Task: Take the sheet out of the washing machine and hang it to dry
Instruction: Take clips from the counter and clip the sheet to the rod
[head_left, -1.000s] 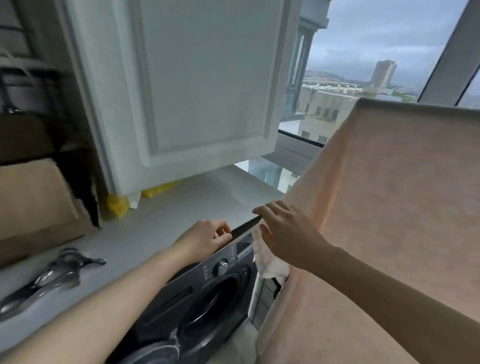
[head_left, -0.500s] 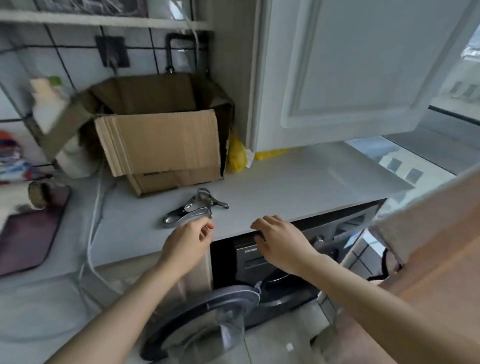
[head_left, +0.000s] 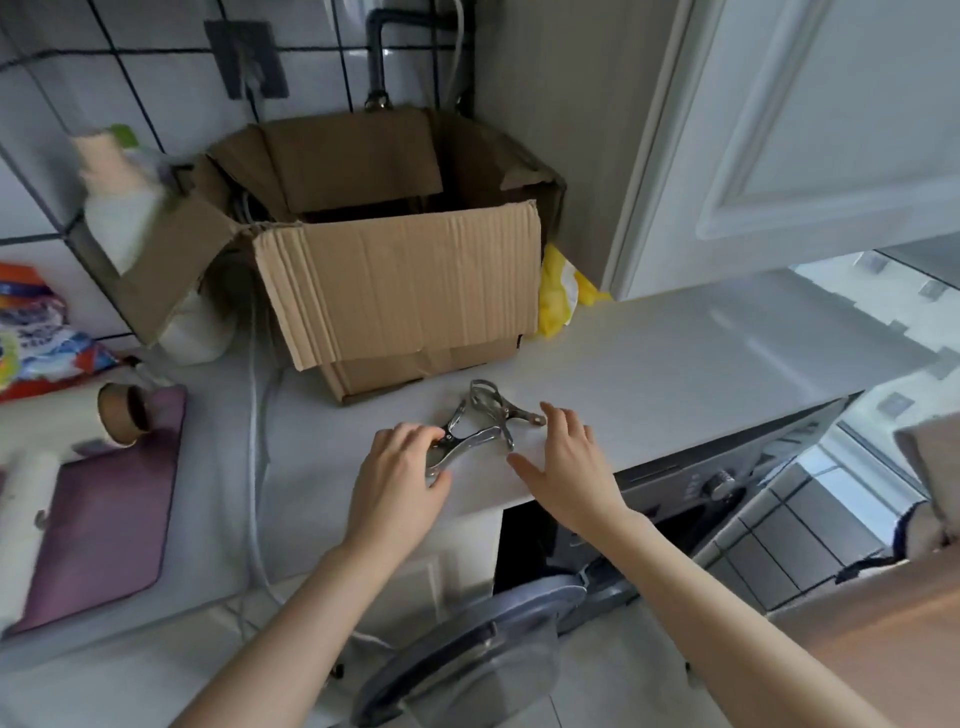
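The peach sheet (head_left: 883, 639) hangs at the lower right edge of the view. Metal clothes clips (head_left: 483, 423) lie on the white countertop (head_left: 675, 353) above the dark washing machine (head_left: 727, 488), whose round door (head_left: 467, 654) stands open below. My left hand (head_left: 402, 480) rests on the left clip, its fingers curled over the handle. To the right of the clips my right hand (head_left: 563, 467) hovers, fingers spread, its fingertips close to the right clip's end.
An open cardboard box (head_left: 405, 270) stands behind the clips. A yellow bag (head_left: 558, 296) sits beside a white cabinet door (head_left: 810, 130). Bottles (head_left: 117, 208), a detergent packet (head_left: 36, 332) and a purple mat (head_left: 104, 504) are at the left. A cable (head_left: 254, 415) runs down the counter.
The view swung left and down from the hung sheet to the countertop. Both hands moved from the counter's front edge onto the metal clips; the left hand now covers one.
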